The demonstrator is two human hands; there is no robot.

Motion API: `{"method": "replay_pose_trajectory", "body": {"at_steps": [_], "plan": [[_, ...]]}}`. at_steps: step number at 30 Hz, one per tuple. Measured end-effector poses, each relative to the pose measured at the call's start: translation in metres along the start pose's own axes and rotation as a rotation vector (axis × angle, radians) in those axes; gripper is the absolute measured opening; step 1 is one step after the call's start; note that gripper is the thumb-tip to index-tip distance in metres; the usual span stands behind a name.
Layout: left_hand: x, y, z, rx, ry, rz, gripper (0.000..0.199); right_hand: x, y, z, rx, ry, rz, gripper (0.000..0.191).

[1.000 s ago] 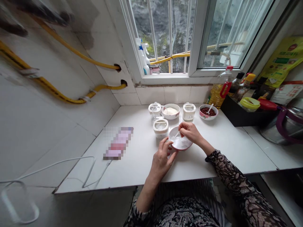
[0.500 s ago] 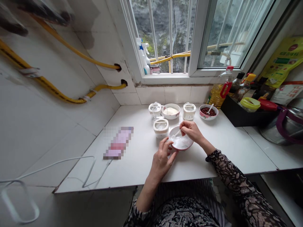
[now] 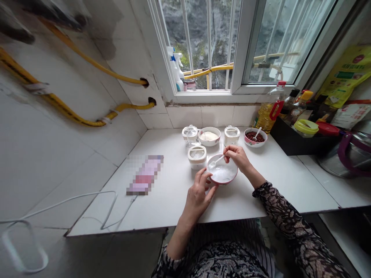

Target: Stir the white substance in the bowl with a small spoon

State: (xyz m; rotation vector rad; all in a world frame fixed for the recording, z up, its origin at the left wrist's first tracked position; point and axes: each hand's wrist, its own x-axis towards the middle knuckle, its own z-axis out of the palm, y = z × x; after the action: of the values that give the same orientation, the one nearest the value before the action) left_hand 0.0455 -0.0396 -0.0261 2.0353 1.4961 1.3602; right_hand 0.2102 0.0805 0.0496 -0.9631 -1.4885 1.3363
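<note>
My left hand (image 3: 200, 193) grips the near left side of a white bowl (image 3: 234, 174) with a reddish outer rim. White contents, too pale to make out, lie in its bottom. Between the thumb and fingers of my right hand (image 3: 237, 157) is a small white spoon (image 3: 216, 160), its head over the left part of the bowl. Just left of the bowl stands a lidded clear jar (image 3: 197, 156). Behind are a bowl of white grains (image 3: 209, 136), two more jars, one left (image 3: 189, 134) and one right (image 3: 232, 135), and a bowl of dark red beans (image 3: 255, 137) with a spoon in it.
An oil bottle (image 3: 268, 110) and a black box (image 3: 292, 139) of condiment bottles stand at the back right, near a metal pot (image 3: 342, 158) with a purple handle. On the left lies a blurred-out phone-like object (image 3: 146, 175) with a white cable (image 3: 114, 204). The counter's front edge is close to me.
My right hand has shifted slightly up and to the right, and the spoon has risen from the white contents, showing more of its handle. My left hand stays on the bowl.
</note>
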Motion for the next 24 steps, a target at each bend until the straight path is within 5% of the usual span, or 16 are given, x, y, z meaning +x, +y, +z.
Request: {"method": "replay_pose_trajectory", "body": {"at_steps": [8,16,19,24], "plan": [[0.000,-0.002,0.002,-0.003,0.014,0.002,0.033,-0.002,0.002,0.014,0.018,0.041,-0.193,0.008],[0.000,-0.003,0.002,-0.007,0.013,0.007,0.031,-0.006,0.008,0.030,-0.709,-0.087,-0.754,0.017],[-0.001,-0.003,0.002,-0.011,0.011,0.003,0.031,-0.009,0.002,0.026,-0.657,0.029,-0.756,0.015],[-0.001,-0.003,0.002,-0.010,0.013,-0.001,0.031,-0.011,-0.007,0.007,-0.497,0.116,-0.540,0.011]]}}
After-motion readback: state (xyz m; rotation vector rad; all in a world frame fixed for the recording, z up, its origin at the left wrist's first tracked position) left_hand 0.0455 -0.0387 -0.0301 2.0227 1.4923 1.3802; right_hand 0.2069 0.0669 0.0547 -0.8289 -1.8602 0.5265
